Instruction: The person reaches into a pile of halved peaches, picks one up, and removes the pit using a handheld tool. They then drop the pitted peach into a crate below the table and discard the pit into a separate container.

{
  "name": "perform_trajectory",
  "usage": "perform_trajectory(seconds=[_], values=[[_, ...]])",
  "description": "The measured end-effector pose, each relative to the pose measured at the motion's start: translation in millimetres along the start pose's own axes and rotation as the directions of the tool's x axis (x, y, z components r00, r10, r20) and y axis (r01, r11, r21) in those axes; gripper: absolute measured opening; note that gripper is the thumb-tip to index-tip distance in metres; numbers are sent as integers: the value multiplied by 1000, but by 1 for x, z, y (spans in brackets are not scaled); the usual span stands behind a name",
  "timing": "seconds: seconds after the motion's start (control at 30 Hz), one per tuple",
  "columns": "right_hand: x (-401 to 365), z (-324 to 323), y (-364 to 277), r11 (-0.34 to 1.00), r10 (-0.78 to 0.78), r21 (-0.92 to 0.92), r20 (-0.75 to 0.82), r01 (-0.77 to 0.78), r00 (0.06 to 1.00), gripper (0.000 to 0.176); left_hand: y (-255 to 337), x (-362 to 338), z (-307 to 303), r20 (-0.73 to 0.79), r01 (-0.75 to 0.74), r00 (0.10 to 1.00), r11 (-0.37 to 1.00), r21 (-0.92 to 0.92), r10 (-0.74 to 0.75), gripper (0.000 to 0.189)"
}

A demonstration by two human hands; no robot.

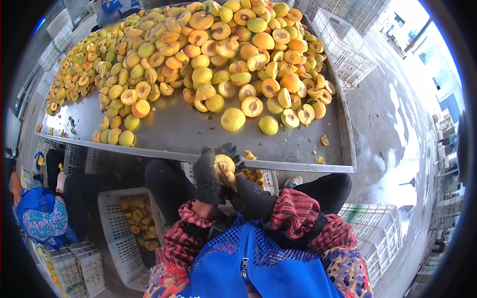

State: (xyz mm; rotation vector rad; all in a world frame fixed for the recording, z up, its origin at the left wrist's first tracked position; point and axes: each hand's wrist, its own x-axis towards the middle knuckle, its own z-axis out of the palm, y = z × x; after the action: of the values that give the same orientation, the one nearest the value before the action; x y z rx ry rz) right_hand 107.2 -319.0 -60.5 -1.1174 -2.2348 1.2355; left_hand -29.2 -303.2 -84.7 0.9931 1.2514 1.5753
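My left hand (207, 175), in a dark grey glove, is wrapped round a yellow peach (225, 162) just in front of the metal table's near edge. The peach's cut side faces up, with a brownish strip across its lower part. Pressed close on the right is my right hand (252, 194), also gloved, its fingers closed against the peach. Whatever it grips is hidden. On the table (184, 133) lies a large heap of peaches (198, 59), many of them halved, some still with stones.
A white crate (112, 218) with peach halves stands at lower left. Another crate (271, 181) with peach pieces is under the table edge, between my knees. More white crates (372, 233) stand at right. A co-worker (44, 213) sits at far left, another person (112, 10) beyond the heap.
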Motion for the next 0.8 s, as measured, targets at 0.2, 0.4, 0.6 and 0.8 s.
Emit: perform_trajectory(seconds=[0.2,0.4,0.6,0.8], values=[[16,-30,-12,944,42,-329,210,30,977,62,7,5,5,-107,62,990,967,-248,-91,29],[19,-24,-16,952,50,-304,232,24,971,66,-7,4,-7,-124,-97,984,966,241,130,28],[24,3,10,965,-152,-201,88,167,984,71,4,7,-4,-78,101,986,899,-425,-148,28],[21,12,19,941,-262,-230,-21,250,965,28,-50,22,-36,34,-127,992,970,209,122,35]])
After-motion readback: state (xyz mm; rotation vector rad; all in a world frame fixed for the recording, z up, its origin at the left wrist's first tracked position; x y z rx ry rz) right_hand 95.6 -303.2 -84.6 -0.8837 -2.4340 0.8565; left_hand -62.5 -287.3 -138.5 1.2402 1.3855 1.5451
